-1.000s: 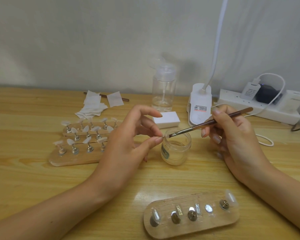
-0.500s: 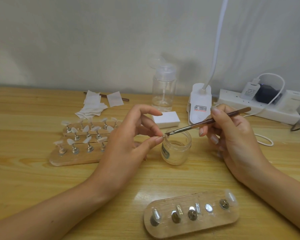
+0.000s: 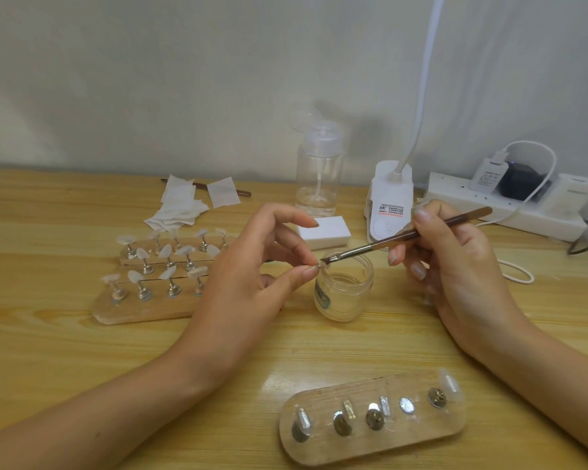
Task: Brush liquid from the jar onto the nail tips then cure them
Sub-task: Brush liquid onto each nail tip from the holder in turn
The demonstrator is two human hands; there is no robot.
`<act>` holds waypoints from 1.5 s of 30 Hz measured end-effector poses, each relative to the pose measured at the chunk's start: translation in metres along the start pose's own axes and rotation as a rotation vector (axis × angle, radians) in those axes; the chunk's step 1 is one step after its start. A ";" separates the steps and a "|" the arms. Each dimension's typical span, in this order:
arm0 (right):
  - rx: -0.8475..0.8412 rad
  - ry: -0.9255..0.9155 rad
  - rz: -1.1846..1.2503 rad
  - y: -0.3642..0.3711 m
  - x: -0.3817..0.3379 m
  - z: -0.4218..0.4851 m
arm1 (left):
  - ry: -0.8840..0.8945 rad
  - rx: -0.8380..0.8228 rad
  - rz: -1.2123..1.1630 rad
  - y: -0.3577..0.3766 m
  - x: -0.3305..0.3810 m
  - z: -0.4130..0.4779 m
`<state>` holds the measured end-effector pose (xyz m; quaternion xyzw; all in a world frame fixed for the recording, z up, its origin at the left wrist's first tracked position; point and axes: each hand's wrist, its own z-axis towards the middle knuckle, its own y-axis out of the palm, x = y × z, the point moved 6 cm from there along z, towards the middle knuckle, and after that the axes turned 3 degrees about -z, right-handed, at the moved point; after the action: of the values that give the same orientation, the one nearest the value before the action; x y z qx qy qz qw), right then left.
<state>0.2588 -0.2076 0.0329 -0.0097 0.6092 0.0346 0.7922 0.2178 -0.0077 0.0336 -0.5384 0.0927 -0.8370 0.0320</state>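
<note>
**Brushed a nail tip over the jar**

Pinched a small nail tip (image 3: 320,265) between thumb and fingertip of the left hand (image 3: 241,283), just over the left rim of the open glass jar (image 3: 343,293). Gripped a brown-handled brush (image 3: 404,236) in the curled fingers of the right hand (image 3: 455,266), right of the jar, with the bristles laid against the nail tip above the jar's mouth. Had the jar upright on the wooden table (image 3: 48,351), clear liquid low inside.

Found wooden holder boards (image 3: 140,307) left of the jar, carrying rows of pale nail tips on metal stands. Found a nearer board (image 3: 370,432) in front of the jar, set with metal stands.

Found a clear pump bottle (image 3: 318,178), a white block (image 3: 323,232) and a white lamp base (image 3: 391,201) behind the jar. Found folded wipes (image 3: 180,208) behind it to the left and a power strip (image 3: 510,215) behind it to the right.
</note>
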 end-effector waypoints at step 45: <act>0.032 -0.038 0.024 -0.005 -0.001 0.000 | -0.004 0.016 0.003 -0.001 0.000 -0.001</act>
<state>0.2591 -0.2126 0.0338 0.0110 0.5946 0.0344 0.8032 0.2167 -0.0070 0.0337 -0.5396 0.0864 -0.8366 0.0377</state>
